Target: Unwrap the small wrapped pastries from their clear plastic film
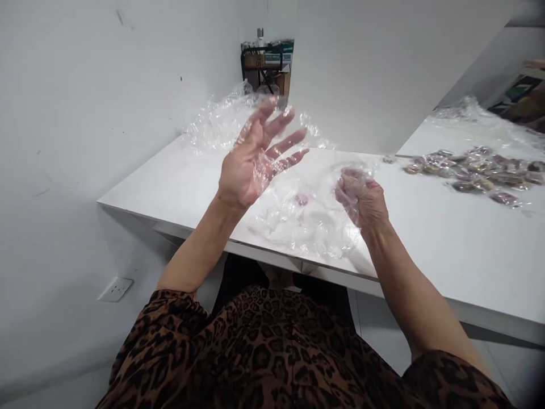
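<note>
My left hand is raised over the table with its palm up and fingers spread. Clear plastic lies against the palm and fingers, and I cannot tell whether the hand is inside it. To the right, my right hand is closed on clear plastic film. A crinkled sheet of the clear plastic film spreads between and below both hands. Within or under that film shows a small pinkish round piece.
More crumpled clear plastic is heaped at the back left by the wall. Several small wrapped pieces are piled at the right of the white table. A dark rack stands behind. A wall socket is low on the left.
</note>
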Available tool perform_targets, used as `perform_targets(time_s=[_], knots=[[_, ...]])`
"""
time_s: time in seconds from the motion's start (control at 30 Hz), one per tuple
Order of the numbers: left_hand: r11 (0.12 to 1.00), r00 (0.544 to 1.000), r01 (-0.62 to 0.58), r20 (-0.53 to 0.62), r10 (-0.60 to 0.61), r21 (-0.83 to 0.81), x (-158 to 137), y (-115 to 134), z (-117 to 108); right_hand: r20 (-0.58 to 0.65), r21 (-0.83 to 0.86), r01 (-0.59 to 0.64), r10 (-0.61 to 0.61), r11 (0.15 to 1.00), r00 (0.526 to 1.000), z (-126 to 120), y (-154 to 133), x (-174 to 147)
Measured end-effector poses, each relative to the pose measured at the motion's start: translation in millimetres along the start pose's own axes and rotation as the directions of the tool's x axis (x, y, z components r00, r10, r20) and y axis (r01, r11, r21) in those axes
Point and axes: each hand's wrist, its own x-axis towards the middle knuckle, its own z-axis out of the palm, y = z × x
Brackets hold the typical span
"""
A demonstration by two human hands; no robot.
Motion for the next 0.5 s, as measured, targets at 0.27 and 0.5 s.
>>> perform_targets(time_s=[0.27,0.5], knots=[[0.563,0.948,-0.120,0.263,-0.181,0.818,-25,-70,-62,0.187,0.212,-0.096,0.056,0.973,0.981,59,-26,-42],[0.345,0.997,-0.066,0.053,0.048,0.936,-3,-67,-104,0.345,0.029,-0.027,0.015,0.999,0.938,60,-17,-44]])
